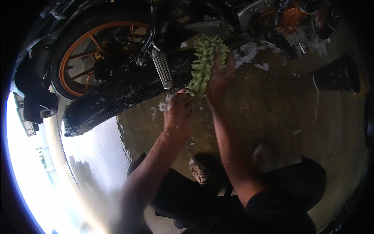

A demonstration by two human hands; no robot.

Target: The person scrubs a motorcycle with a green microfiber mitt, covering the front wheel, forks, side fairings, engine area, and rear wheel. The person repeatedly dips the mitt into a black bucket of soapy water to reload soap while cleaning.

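Observation:
A green chenille wash mitt (206, 65) hangs against the side of a motorcycle, with my right hand (222, 70) gripping its right side. My left hand (177, 109) is beside the mitt's lower end, its fingers curled and wet with suds. Whether those fingertips pinch the mitt's edge cannot be made out. Just above my left hand is a ribbed metal footpeg (162, 68). Behind the footpeg, the black exhaust muffler (117, 98) slants down to the left, spotted with foam.
The rear wheel (65, 64) has an orange rim. An orange engine cover (292, 19) is at upper right, near foam (248, 52) on the wet floor (263, 108). A black bucket (336, 74) stands at right. My shoe (200, 168) is below my hands.

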